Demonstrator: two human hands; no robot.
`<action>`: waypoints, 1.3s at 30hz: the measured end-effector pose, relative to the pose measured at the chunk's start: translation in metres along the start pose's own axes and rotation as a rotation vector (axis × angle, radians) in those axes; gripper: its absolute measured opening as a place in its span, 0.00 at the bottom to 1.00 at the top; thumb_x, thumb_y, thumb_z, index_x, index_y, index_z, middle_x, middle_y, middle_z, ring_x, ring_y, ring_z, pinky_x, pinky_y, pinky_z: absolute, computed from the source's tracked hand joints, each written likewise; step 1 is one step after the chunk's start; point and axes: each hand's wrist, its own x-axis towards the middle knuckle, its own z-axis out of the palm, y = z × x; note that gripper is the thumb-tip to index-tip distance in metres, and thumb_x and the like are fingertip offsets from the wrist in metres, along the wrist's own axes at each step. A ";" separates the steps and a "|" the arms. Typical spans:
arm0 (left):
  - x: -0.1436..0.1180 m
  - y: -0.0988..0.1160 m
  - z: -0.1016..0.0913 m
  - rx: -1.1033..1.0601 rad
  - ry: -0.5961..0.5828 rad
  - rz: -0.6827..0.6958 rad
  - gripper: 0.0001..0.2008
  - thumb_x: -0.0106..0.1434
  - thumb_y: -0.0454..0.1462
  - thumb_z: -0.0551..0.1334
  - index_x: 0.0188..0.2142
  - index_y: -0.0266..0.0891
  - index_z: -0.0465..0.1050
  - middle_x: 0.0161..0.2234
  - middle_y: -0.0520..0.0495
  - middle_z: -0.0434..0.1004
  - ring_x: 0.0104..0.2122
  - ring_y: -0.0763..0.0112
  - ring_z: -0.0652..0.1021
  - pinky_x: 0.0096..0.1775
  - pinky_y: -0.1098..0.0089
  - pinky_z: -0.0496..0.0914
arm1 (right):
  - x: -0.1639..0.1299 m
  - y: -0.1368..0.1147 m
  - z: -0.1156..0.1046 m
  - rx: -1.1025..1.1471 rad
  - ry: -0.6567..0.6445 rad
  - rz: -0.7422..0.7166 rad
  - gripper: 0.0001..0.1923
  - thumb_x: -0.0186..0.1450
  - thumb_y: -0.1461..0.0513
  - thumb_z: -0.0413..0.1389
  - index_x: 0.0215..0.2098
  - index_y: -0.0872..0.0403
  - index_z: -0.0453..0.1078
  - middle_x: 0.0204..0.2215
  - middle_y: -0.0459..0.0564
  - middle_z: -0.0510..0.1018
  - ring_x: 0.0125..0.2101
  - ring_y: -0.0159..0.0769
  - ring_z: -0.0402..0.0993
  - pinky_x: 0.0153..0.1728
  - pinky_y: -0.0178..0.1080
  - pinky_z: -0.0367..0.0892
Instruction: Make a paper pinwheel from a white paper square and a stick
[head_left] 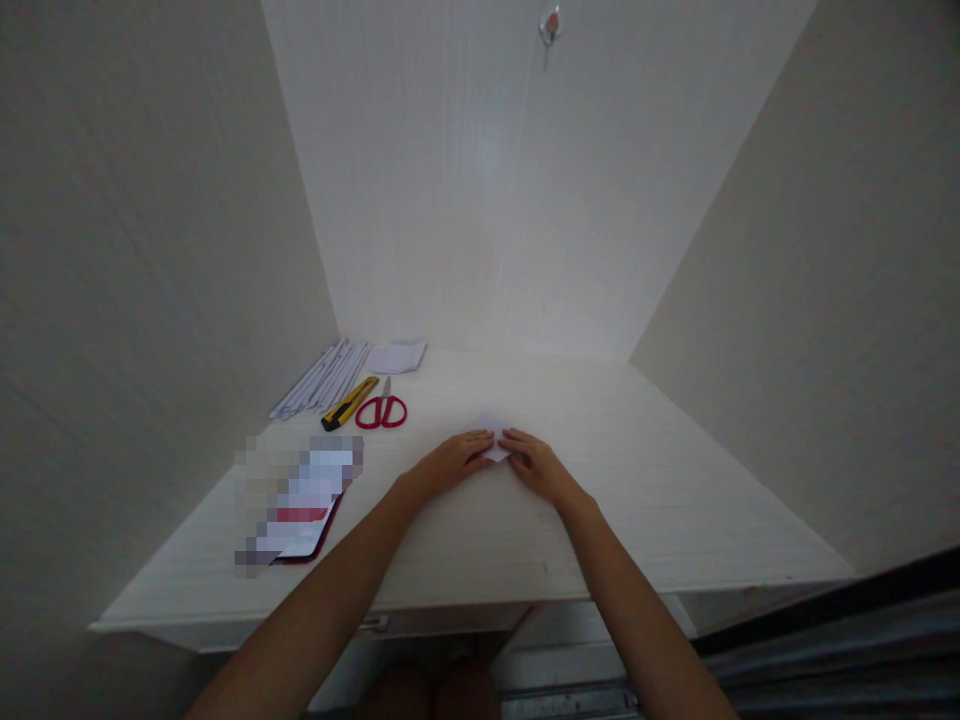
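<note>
In the head view, both hands are meeting at the middle of the frame over a small white paper [495, 440] lying flat on the desk [637, 480]. The left hand [450, 463] is coming in from the lower left, palm down, fingers stretched forward and pressing on the paper's left part. The right hand [538, 465] is coming in from the lower right, palm down too, its fingertips pressing the paper's right part. The two sets of fingertips are nearly touching each other on the sheet. Neither hand is closed around anything; both are lying flat, pinning the paper to the desk. Only a small part of the paper is showing beyond the fingers, and its fold lines are too faint to tell.

To the left of centre, red scissors [382, 410] are lying well apart from the hands, and a yellow cutter [349, 402] is lying just beside them on their left. Further left, a bundle of white strips [319, 380] is resting along the left wall. A small stack of paper squares [395, 357] is sitting behind the scissors. In the lower left, a blurred-out card or booklet with a dark red edge [300, 505] is lying near the left forearm
</note>
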 end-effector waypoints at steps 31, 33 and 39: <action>-0.002 -0.017 -0.016 -0.109 0.277 -0.269 0.14 0.56 0.31 0.52 0.43 0.34 0.66 0.29 0.48 0.71 0.27 0.74 0.70 0.34 0.71 0.66 | 0.013 -0.004 -0.008 0.121 0.132 0.153 0.12 0.59 0.58 0.49 0.32 0.56 0.70 0.24 0.48 0.71 0.23 0.29 0.62 0.27 0.33 0.59; -0.002 -0.013 -0.015 -0.073 0.279 -0.230 0.21 0.56 0.29 0.51 0.50 0.35 0.60 0.34 0.47 0.69 0.29 0.75 0.70 0.36 0.71 0.67 | 0.014 -0.004 -0.007 0.138 0.142 0.162 0.12 0.59 0.59 0.49 0.34 0.56 0.70 0.23 0.47 0.70 0.22 0.28 0.61 0.26 0.33 0.59; -0.004 -0.001 -0.008 0.188 0.178 -0.066 0.21 0.60 0.30 0.47 0.51 0.46 0.60 0.52 0.44 0.56 0.42 0.71 0.68 0.46 0.64 0.63 | 0.014 -0.003 -0.003 0.218 0.124 0.140 0.21 0.58 0.62 0.50 0.51 0.53 0.61 0.22 0.43 0.66 0.21 0.27 0.59 0.25 0.31 0.58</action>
